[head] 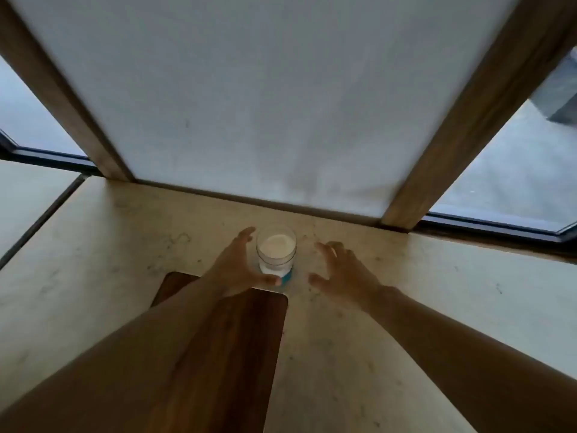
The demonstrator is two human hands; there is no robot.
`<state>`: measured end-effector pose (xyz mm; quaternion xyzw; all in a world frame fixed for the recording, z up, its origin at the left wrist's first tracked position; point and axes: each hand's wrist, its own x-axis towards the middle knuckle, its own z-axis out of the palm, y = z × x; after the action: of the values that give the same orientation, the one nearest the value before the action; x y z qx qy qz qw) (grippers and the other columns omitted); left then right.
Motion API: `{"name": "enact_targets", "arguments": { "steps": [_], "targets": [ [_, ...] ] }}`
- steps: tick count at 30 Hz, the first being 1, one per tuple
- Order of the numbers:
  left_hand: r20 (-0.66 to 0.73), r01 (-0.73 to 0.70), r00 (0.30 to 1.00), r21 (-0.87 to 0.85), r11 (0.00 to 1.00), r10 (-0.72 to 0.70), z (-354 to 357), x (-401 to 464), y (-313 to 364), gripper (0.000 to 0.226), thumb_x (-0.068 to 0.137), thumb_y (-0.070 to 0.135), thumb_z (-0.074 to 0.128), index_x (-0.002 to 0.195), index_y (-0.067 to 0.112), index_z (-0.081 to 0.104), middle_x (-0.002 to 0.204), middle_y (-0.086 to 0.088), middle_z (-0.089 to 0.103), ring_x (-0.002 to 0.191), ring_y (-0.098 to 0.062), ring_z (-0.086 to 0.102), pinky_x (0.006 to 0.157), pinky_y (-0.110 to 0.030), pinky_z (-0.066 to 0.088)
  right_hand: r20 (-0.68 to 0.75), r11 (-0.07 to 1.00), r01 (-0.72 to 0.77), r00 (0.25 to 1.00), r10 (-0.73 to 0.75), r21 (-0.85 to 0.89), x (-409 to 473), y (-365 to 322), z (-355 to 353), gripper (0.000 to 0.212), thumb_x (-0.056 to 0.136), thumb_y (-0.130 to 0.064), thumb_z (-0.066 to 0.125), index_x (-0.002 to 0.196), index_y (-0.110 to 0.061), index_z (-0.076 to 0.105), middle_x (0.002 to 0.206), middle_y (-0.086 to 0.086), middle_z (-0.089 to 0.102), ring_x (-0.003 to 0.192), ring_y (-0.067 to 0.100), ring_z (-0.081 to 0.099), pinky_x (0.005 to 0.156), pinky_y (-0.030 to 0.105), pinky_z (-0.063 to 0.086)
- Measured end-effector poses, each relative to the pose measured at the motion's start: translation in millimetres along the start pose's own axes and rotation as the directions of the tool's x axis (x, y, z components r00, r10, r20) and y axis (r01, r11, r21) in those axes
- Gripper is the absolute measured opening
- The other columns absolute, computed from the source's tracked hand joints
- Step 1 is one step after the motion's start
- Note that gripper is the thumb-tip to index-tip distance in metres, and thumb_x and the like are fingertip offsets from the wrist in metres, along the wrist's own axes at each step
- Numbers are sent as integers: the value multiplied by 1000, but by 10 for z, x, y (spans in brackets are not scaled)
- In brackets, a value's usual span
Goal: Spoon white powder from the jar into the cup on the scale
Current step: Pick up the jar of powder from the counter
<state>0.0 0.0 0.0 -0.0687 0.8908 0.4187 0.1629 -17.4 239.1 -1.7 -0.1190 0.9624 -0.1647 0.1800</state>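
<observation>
Both hands spread wide, empty: left hand (239, 267) brushing the powder jar (276, 253) on the bench (406, 307), right hand (342, 271) just beside. A clumsy squeeze could tip it, spilling powder.

A clear jar (276, 250) of white powder (277, 244) stands upright on a pale counter (390, 307), near the back edge below a white blind (265, 98) in a wooden frame (462, 120). A blue patch shows at the jar's base. The left hand (240, 264) is spread at the jar's left side, thumb at its base; contact cannot be confirmed. The right hand (340, 271) is spread, apart from the jar. A dark wooden board (237, 348) lies under the left forearm.
</observation>
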Motion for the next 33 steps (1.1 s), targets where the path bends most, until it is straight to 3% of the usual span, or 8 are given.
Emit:
{"name": "enact_targets", "arguments": {
  "steps": [10,18,25,33],
  "targets": [
    [-83,-132,989,-174,976,119,264,211,-149,114,41,59,93,138,39,37,130,19,55,122,-12,52,103,-45,49,17,996,85,996,-85,-32,168,13,151,74,92,-46,58,152,-24,21,163,10,16,149,29,14,118,46,20],
    [-154,-182,976,-200,963,152,431,222,-143,93,45,52,91,128,35,51,118,18,63,112,-8,58,100,-36,50,-47,996,89,995,-90,-17,221,106,226,69,91,-42,58,149,-25,26,159,8,22,145,30,24,115,45,27],
    [-162,-211,969,-156,965,185,412,224,-129,87,54,36,95,129,27,53,120,12,63,112,-11,58,100,-37,49,-41,997,78,996,-78,-4,165,72,231,69,90,-42,60,149,-26,27,158,9,24,143,30,28,113,44,30],
    [-169,-225,965,-122,967,203,420,64,-55,76,55,45,92,114,51,44,111,31,56,103,13,53,93,-21,45,-63,996,77,995,-80,-49,-53,17,36,70,91,-42,62,149,-25,27,159,9,25,143,31,30,114,46,34]
  ]
}}
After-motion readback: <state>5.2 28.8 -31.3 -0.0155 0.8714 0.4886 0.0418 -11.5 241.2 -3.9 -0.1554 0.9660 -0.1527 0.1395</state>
